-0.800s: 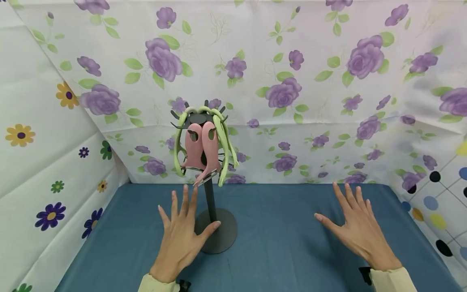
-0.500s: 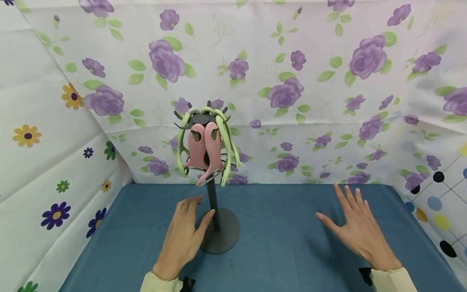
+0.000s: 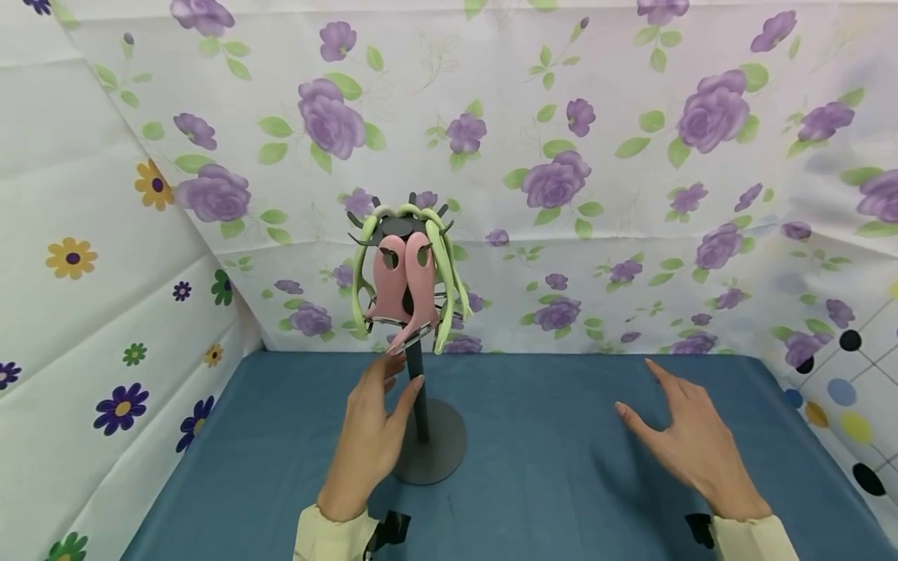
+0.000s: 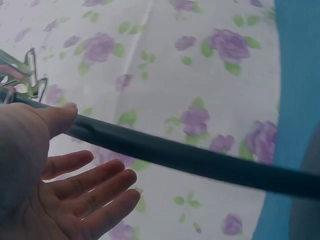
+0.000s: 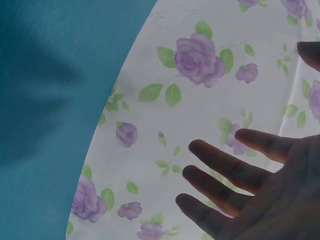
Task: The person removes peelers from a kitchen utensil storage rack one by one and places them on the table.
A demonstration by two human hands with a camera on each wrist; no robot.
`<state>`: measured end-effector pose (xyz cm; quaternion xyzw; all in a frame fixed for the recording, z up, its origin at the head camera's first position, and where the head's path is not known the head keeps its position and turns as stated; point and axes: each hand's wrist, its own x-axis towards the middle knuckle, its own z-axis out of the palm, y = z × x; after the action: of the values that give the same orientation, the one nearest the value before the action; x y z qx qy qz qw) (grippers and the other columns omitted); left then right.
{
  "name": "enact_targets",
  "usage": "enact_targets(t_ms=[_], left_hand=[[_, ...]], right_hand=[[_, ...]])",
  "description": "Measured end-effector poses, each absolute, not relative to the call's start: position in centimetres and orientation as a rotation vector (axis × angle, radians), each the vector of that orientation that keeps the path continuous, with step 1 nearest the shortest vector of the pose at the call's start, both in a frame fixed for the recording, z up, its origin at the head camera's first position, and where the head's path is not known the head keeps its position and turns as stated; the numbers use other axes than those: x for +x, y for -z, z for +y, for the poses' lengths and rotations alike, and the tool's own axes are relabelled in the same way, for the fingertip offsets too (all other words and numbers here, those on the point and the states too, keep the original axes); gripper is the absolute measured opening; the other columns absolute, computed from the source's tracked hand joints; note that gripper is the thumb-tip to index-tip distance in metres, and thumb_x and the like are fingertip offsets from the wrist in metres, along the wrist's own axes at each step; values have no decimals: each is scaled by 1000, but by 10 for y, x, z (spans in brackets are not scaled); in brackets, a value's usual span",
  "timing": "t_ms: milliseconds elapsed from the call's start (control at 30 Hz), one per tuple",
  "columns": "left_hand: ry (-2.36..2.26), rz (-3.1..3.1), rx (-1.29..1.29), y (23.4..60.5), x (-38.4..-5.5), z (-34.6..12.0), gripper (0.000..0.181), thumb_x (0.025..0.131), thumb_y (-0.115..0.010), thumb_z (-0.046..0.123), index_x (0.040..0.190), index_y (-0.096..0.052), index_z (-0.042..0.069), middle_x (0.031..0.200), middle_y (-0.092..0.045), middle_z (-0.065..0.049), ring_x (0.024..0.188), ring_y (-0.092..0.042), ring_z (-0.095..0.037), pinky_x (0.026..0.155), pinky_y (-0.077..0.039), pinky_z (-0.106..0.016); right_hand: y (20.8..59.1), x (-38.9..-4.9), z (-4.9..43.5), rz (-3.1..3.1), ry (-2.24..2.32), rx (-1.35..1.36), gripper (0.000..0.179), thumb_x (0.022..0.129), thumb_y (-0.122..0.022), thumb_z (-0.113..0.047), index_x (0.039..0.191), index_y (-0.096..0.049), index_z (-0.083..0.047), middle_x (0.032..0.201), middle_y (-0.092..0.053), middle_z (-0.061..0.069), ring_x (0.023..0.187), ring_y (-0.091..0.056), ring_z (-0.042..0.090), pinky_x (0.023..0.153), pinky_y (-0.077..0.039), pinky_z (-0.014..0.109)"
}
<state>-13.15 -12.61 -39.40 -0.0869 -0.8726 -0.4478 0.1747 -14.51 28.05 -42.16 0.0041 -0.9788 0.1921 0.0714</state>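
A dark upright stand (image 3: 418, 389) with a round base (image 3: 435, 448) and a hooked top (image 3: 400, 226) rises left of centre. Two pink curved pieces (image 3: 421, 273) and several light green ones (image 3: 443, 273) hang from its hooks, with thin metal parts at their lower ends; their kind is unclear. My left hand (image 3: 368, 428) is beside the pole, just under the hanging pieces. In the left wrist view its thumb overlaps the pole (image 4: 175, 155), while its fingers (image 4: 95, 192) extend below it, apart from it. My right hand (image 3: 691, 444) hovers over the right side with spread fingers, holding nothing.
A blue cloth (image 3: 533, 452) covers the table. Behind it hangs a white sheet with purple flowers (image 3: 554, 179). A flowered sheet (image 3: 119, 312) borders the left side and a dotted one (image 3: 849, 382) the right.
My left hand has moved rightward and up toward the pole, its fingers bending from spread to slightly curved. The right hand's fingers have bent a little. The view has shifted slightly left.
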Motion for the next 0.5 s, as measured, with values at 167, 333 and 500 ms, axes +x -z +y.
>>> enact_targets(t_ms=[167,333,500], left_hand=[[1358,-2385,-265,389,-134,-120,40,109,-50,30,145,-48,14,140,-60,-9,130,-60,-27,107,-53,-47],[1386,-2340,-320,389,-136,-114,37,109,-51,20,145,-50,14,130,-66,-10,122,-65,-24,102,-56,-42],[1398,-2295,-326,395,-136,-112,38,106,-54,11,144,-53,17,125,-70,-10,115,-69,-22,97,-59,-38]], right_hand=[[424,-144,274,-2794,-624,15,82,94,-61,-65,150,-47,-8,131,-61,24,119,-51,45,81,-45,65],[424,-144,268,-2736,-661,45,74,94,-65,-60,145,-53,-8,127,-64,21,117,-54,44,86,-44,67],[423,-144,260,-2730,-710,77,70,95,-66,-57,143,-56,-7,125,-65,20,115,-56,43,85,-45,66]])
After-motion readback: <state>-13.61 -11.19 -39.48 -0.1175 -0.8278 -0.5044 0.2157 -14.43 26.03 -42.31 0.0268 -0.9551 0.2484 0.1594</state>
